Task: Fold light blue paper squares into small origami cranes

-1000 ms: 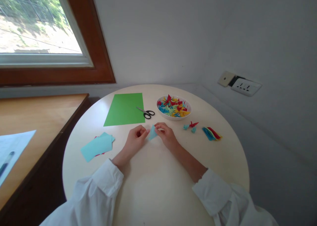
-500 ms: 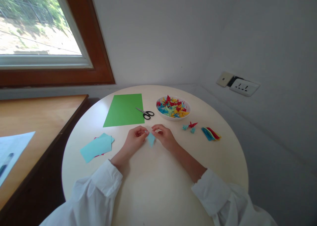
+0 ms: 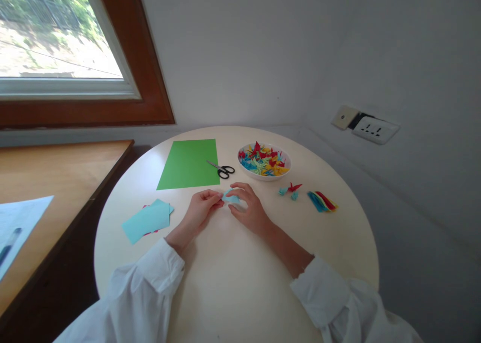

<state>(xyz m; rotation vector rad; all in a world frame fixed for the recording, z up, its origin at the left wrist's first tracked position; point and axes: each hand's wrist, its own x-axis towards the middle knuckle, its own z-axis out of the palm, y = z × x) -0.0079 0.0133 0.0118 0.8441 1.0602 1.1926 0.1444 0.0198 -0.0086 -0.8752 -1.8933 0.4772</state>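
A round, cream-white table (image 3: 240,288) stands with its far edge near a pale wall (image 3: 240,57). Beyond the far left edge, a brown-framed window (image 3: 82,52) admits daylight. A wooden desk (image 3: 71,170) stands beside the left edge, across a dark gap (image 3: 71,263). A socket plate (image 3: 376,129) is wall-mounted beyond the right edge.

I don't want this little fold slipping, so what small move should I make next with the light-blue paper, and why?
Probably bring the thumb of your right hand up to the light-blue paper: your left hand pinches its left end, but the right thumb sits apart from the fingers.
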